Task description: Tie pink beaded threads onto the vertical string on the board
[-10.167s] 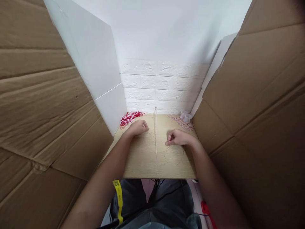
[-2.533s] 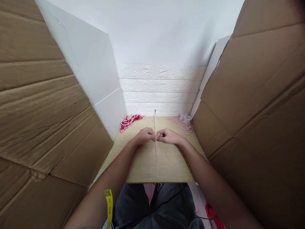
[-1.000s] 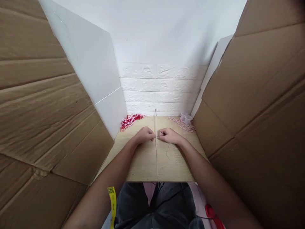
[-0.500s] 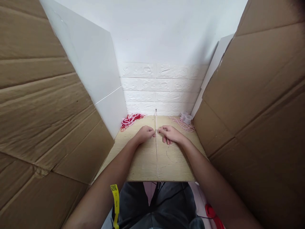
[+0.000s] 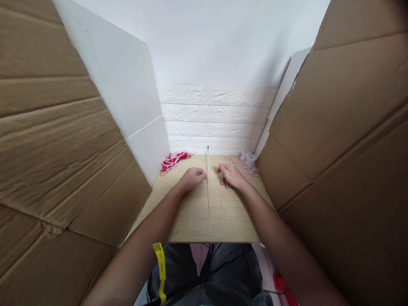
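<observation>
A thin pale pink cord (image 5: 209,212) runs taut down the middle of the wooden board, from a small hook (image 5: 208,147) at the back to the front edge. My left hand (image 5: 193,178) is closed just left of it, its thumb and fingertip pinched together at the cord. My right hand (image 5: 231,175) is a little way to the right of the cord, fingers curled in. From under my right hand a fine loose thread (image 5: 222,205) trails in a curve over the board; its other end is hidden by the fingers.
Red and white cords (image 5: 175,161) lie bundled at the back left. At the back right are pale pink cords (image 5: 247,166) and small clear cups (image 5: 250,160). Cardboard walls (image 5: 344,127) flank the board (image 5: 188,223) on both sides, and a white brick-patterned wall (image 5: 219,112) closes the back.
My right hand has moved right, away from the cord, and slightly up. My left hand stays near the cord, almost unmoved. The loose thread has shifted slightly.
</observation>
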Available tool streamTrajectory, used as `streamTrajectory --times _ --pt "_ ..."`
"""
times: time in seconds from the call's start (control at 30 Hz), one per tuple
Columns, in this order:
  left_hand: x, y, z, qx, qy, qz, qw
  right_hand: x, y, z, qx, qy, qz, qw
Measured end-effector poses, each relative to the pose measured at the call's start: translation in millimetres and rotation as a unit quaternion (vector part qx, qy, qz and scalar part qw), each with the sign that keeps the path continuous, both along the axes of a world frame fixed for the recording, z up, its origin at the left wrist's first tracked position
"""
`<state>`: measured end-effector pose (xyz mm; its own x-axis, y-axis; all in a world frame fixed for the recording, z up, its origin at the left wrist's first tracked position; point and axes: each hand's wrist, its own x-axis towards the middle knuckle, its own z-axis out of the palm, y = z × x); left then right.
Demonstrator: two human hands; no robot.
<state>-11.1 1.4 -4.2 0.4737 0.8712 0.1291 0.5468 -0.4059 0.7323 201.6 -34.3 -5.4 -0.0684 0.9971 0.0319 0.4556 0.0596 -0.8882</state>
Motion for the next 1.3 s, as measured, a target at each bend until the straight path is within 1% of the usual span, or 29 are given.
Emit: streamTrajectory --times 0.07,0.17,0.23,0.3,0.37,0.47,0.57,0.67,0.73,0.8,0.87,0.93,1.0,1.07,1.13,1.17,1.2,1.23,1.3 --pt "0.2 0.1 -0.1 0.0 0.005 0.0 1.0 -0.8 1.3 0.0 0.032 0.012 -0.006 0.999" --pt "0.1 -0.2 -0.4 0.0 0.007 -0.003 1.0 -1.4 4.4 3.2 0.121 0.045 -0.015 0.991" --pt "0.2 -0.7 -0.1 -0.002 0.006 -0.004 1.0 -0.8 5.4 5.6 0.151 0.05 -0.027 0.987" --pt "0.4 -1.2 0.4 -0.003 0.004 -0.002 1.0 -0.1 4.8 7.0 0.137 0.048 -0.041 0.989" --pt "0.8 -1.5 0.7 -0.001 0.002 0.002 1.0 -0.5 2.6 8.0 0.098 0.055 -0.038 0.993" --pt "1.2 -1.5 0.4 0.003 0.0 0.013 1.0 -4.1 -2.9 10.6 0.018 0.102 0.003 0.995" --pt "0.7 -1.4 -0.6 0.009 0.003 0.019 1.0 -9.2 -8.3 13.7 -0.07 0.143 0.055 0.986" --pt "0.2 -1.6 -1.4 0.018 0.007 0.014 1.0 -12.7 -8.9 12.4 -0.117 0.151 0.087 0.978" --pt "0.1 -1.7 -1.5 0.021 0.011 0.013 1.0 -13.4 -5.8 9.0 -0.094 0.158 0.076 0.98" --pt "0.4 -1.5 -1.5 0.02 0.015 0.014 1.0 -12.8 -1.5 5.8 -0.022 0.155 0.036 0.987" --pt "0.6 -1.3 -1.4 0.018 0.016 0.014 1.0 -11.5 1.9 4.9 0.06 0.128 -0.004 0.99" --pt "0.7 -1.3 -1.2 0.018 0.015 0.015 1.0 -10.0 2.9 6.3 0.106 0.109 -0.029 0.988" --pt "0.8 -1.9 -0.8 0.023 0.015 0.017 0.999 -8.8 1.8 8.0 0.093 0.119 -0.034 0.988" --pt "0.9 -2.8 -0.2 0.026 0.017 0.019 0.999 -8.1 0.1 8.2 0.03 0.13 -0.013 0.991" --pt "1.2 -3.6 0.4 0.026 0.018 0.02 0.999 -8.0 -0.8 6.3 -0.039 0.12 0.014 0.992" --pt "1.3 -3.9 0.7 0.026 0.018 0.02 0.999 -8.1 -0.6 5.0 -0.061 0.11 0.021 0.992" --pt "1.3 -4.0 0.9 0.026 0.019 0.019 0.999 -8.3 0.1 3.8 -0.066 0.101 0.02 0.992" --pt "1.2 -3.9 1.0 0.026 0.019 0.018 0.999 -8.5 1.0 2.9 -0.051 0.096 0.017 0.994" --pt "0.5 -3.2 1.0 0.027 0.022 0.017 0.999 -8.7 2.8 2.6 0.027 0.089 0.008 0.996"
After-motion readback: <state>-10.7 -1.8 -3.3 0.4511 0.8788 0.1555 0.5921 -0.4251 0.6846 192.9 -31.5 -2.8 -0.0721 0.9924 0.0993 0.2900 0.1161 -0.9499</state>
